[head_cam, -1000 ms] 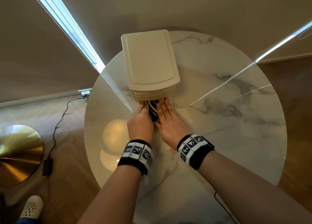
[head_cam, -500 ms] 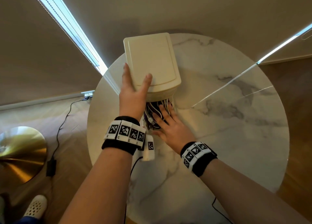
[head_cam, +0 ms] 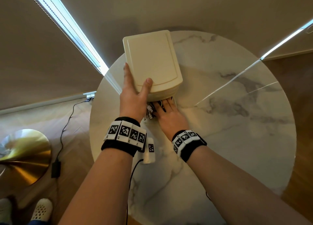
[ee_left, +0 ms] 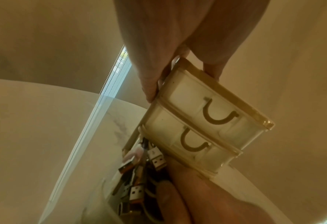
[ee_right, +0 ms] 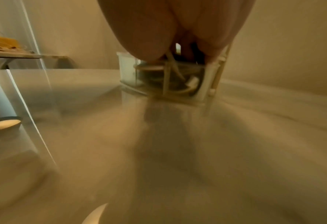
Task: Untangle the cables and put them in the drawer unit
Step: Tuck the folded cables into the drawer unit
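A cream drawer unit (head_cam: 152, 62) stands at the back of the round marble table (head_cam: 228, 123). My left hand (head_cam: 133, 92) grips its near left corner, thumb on the lid and fingers down the left side. The bottom drawer (ee_right: 170, 81) is pulled out a little and holds a bundle of black and white cables (head_cam: 149, 110) with USB plugs (ee_left: 157, 159). My right hand (head_cam: 167, 112) lies flat on the cables, its straight fingers reaching under the unit's front. The two upper drawers (ee_left: 203, 125) are closed.
On the wooden floor to the left are a brass lamp base (head_cam: 22, 155), a black power cord with an adapter (head_cam: 55, 169) and a wall socket (head_cam: 89, 95). My shoes (head_cam: 42, 209) show at the bottom left.
My left hand left the drawer and took hold of the unit's top left corner. My right hand pushed the cables deeper, and less of the drawer shows.
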{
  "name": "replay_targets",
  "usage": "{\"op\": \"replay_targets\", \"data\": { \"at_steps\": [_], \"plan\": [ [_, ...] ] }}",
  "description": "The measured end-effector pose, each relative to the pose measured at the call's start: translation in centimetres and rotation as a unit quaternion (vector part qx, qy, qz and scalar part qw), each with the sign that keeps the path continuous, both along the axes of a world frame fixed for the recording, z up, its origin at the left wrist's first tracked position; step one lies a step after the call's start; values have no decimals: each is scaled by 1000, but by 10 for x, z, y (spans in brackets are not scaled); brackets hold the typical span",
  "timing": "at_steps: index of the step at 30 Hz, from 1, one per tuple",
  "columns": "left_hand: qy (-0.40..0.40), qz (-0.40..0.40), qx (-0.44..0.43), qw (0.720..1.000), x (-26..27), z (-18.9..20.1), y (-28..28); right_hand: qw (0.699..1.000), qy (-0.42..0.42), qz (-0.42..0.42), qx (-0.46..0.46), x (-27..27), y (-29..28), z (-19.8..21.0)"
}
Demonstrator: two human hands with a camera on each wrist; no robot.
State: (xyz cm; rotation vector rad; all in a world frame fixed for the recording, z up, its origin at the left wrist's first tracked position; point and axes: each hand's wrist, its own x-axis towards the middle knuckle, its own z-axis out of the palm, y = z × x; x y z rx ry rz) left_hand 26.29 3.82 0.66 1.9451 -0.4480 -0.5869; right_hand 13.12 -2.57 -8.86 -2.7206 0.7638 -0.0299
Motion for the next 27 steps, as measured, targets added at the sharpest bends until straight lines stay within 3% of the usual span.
{"op": "replay_targets", "data": {
  "at_steps": [4,9,15,21,24,27],
  "plan": [
    [0,3,5,1000,-1,0,-2,997,-37,63,2,-16,-10,6],
    [3,16,11,1000,-2,2,-4,996,-49,75,-24,-12,-21,12],
    [9,19,10,1000,-3,4,-4,996,-42,66,-51,-26,-14,7],
    [14,13,7,1000,-4,6,-2,994,-104,-21,35,-44,0,18],
    [15,16,5,1000,-4,3,-3,996,-56,-20,71,-57,16,9],
    [12,20,6,1000,-5,2,-3,996,2,51,75,-53,21,8]
  ]
}}
